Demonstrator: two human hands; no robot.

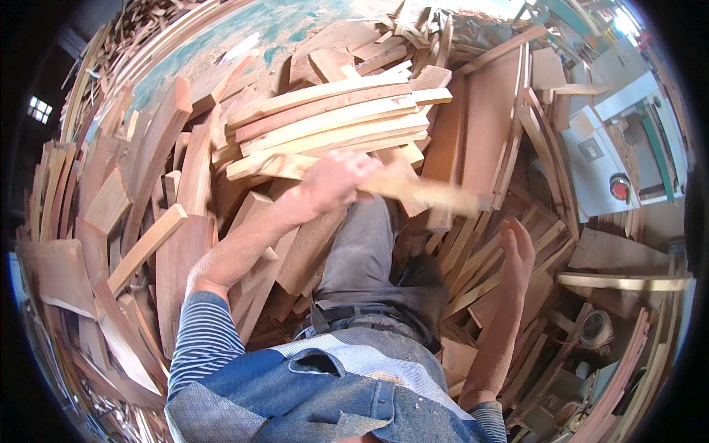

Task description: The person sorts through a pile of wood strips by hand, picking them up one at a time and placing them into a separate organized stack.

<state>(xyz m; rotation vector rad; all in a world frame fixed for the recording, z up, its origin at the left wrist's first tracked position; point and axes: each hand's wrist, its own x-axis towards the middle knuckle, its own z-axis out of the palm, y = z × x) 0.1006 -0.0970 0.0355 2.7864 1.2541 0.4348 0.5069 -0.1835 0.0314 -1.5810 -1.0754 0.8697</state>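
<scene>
My left hand [336, 181] is closed around a pale wooden strip [428, 193], which reaches out to the right; its far end is smeared by motion. Just behind that hand lies a stack of light wooden strips [332, 114], piled lengthwise over other boards. Off to the right, my right hand [517, 244] is raised with nothing in it, its fingers stretched out and apart from the strip.
Upright and leaning boards [196, 166] crowd the left side. Wide reddish boards [484, 125] lean at the back right. A pale machine cabinet with a red button [619, 188] stands farther right, with a motor [594, 328] below it. Loose offcuts surround my legs.
</scene>
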